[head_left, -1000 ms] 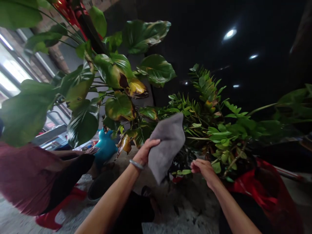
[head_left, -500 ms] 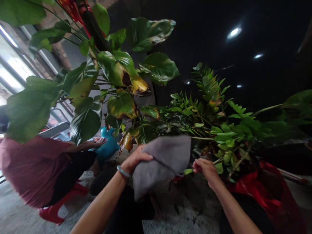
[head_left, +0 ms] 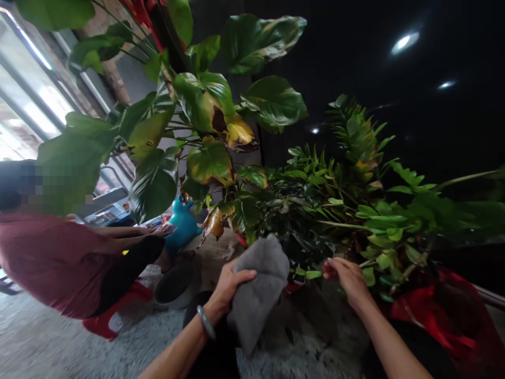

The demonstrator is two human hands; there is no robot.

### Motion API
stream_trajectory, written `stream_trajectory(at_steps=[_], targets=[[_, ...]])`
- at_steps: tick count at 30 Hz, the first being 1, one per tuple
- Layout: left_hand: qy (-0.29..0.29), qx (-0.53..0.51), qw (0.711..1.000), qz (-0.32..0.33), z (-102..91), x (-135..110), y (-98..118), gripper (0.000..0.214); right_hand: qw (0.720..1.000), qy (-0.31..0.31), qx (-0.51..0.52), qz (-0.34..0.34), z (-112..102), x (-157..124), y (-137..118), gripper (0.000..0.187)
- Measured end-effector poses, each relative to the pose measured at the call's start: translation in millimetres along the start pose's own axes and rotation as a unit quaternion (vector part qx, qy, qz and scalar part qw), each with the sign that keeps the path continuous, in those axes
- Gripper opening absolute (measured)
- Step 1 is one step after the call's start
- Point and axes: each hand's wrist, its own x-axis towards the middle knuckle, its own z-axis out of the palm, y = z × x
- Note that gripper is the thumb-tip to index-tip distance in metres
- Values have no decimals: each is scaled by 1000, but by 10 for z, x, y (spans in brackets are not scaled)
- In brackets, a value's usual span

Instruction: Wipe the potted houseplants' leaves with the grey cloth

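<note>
A grey cloth [head_left: 258, 287] hangs from my left hand [head_left: 226, 287], the thumb lying over it and the other fingers behind. A pale bangle [head_left: 205, 322] circles that wrist. My right hand [head_left: 349, 281] is closed in a pinch among the lower leaves of a green plant [head_left: 379, 226]. A small green leaf [head_left: 314, 275] shows just left of its fingertips; whether the fingers grip it, or anything else, I cannot tell. Below this hand lies red wrapping [head_left: 430, 302] around the base of the plants.
A tall broad-leaved plant [head_left: 209, 158] with browned leaf edges rises ahead. At left another person [head_left: 51, 258] sits on a red stool [head_left: 114, 313], hands near a blue figure [head_left: 182, 223]. A dark bucket [head_left: 177, 287] stands on the concrete floor [head_left: 130, 350]. Behind is a dark glossy wall [head_left: 347, 47].
The view has shifted left, so most things sit farther right. The cloth, spread wide before, now hangs narrower and more folded in my left hand. My right hand stays pinched by the leaves.
</note>
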Motion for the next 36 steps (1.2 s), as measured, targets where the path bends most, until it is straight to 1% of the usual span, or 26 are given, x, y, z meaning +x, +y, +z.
stream_trajectory(at_steps=[2, 4, 6, 7, 8, 9, 11, 12, 13, 14, 15, 16, 17, 19, 21, 23, 24, 25, 27, 28, 30, 31, 32, 33, 35, 36], targets=[[42, -26, 995, 81, 4, 133, 333, 41, 1000, 2, 2, -4, 13, -2, -12, 23], [82, -82, 980, 161, 64, 368, 643, 44, 1000, 6, 5, -7, 42, 0, -24, 24], [106, -128, 967, 191, 150, 598, 782, 42, 1000, 9, 8, -7, 71, 5, -33, 25], [113, -129, 969, 176, 189, 678, 763, 40, 1000, 10, 9, -7, 81, 8, -35, 25], [117, -114, 976, 144, 218, 722, 685, 37, 1000, 10, 10, -7, 86, 11, -37, 26], [117, -89, 983, 106, 232, 725, 559, 35, 1000, 9, 10, -6, 86, 13, -37, 26], [94, -31, 995, 21, 200, 615, 227, 30, 1000, 9, 11, -6, 75, 12, -36, 27], [72, -15, 997, -7, 155, 518, 64, 30, 1000, 9, 12, -6, 64, 9, -34, 27], [29, -3, 998, -52, 95, 409, -68, 31, 1000, 10, 13, -6, 53, 4, -33, 27], [-2, 6, 997, -78, 26, 301, -152, 31, 1000, 10, 13, -6, 42, -3, -32, 27], [-31, 12, 995, -96, -44, 208, -177, 31, 1000, 9, 14, -7, 32, -9, -31, 26], [-51, 15, 993, -101, -106, 141, -140, 32, 1000, 7, 13, -9, 25, -16, -31, 26], [-57, 15, 994, -91, -154, 105, -45, 34, 1000, 5, 13, -11, 20, -21, -31, 26], [-44, -1, 998, -39, -186, 140, 258, 39, 1000, 0, 13, -15, 20, -23, -33, 26], [-7, -48, 998, 43, -123, 291, 580, 42, 1000, -2, 13, -17, 30, -15, -35, 27], [32, -107, 987, 112, 12, 485, 757, 42, 1000, 0, 12, -17, 45, 0, -37, 28], [49, -125, 983, 123, 90, 569, 759, 40, 1000, 1, 11, -18, 52, 8, -39, 28], [56, -126, 985, 108, 164, 626, 700, 37, 1000, 2, 10, -19, 57, 14, -40, 28], [41, -91, 995, 24, 272, 633, 436, 31, 1000, 0, 7, -20, 58, 18, -40, 29], [4, -57, 998, -38, 293, 579, 265, 28, 1000, 0, 5, -20, 54, 17, -38, 29], [-54, -27, 993, -99, 263, 391, -45, 31, 1000, 2, 4, -16, 37, 7, -33, 29], [-84, -11, 988, -128, 218, 284, -144, 34, 1000, 2, 4, -14, 25, 0, -29, 28], [-120, -3, 983, -141, 162, 190, -185, 36, 1000, 2, 6, -14, 14, -8, -27, 28], [-148, -4, 979, -141, 107, 120, -166, 38, 1000, 0, 8, -14, 5, -15, -26, 28], [-175, -31, 979, -102, 33, 85, 36, 41, 1000, -5, 14, -19, -4, -26, -30, 29], [-165, -55, 982, -69, 29, 121, 192, 41, 1000, -8, 17, -21, -2, -28, -35, 30]])
